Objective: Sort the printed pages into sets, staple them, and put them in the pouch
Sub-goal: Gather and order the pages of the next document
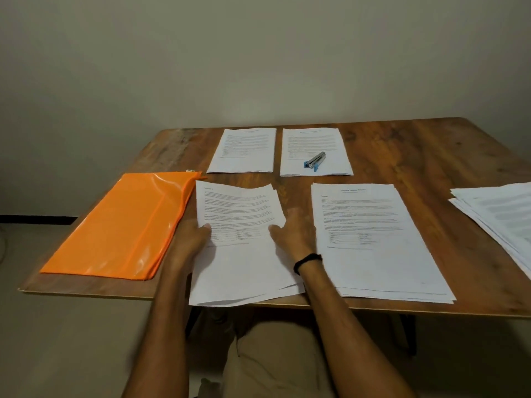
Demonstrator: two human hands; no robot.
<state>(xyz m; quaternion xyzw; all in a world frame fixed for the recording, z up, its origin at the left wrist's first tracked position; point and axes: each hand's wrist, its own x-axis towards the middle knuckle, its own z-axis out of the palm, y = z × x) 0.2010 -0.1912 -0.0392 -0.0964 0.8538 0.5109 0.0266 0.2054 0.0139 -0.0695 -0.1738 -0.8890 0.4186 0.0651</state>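
Left hand (191, 239) and right hand (293, 234) each pinch page set (241, 262) edges, just right of pouch (120, 225); stapler (314, 161) well right of pouch.

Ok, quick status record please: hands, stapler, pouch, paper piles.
hands: left hand and right hand grip the middle set by its side edges
stapler: lying on the far right set, untouched
pouch: orange, flat on the table, left of the middle set
other paper: far left set, near right stack, loose pile at right edge
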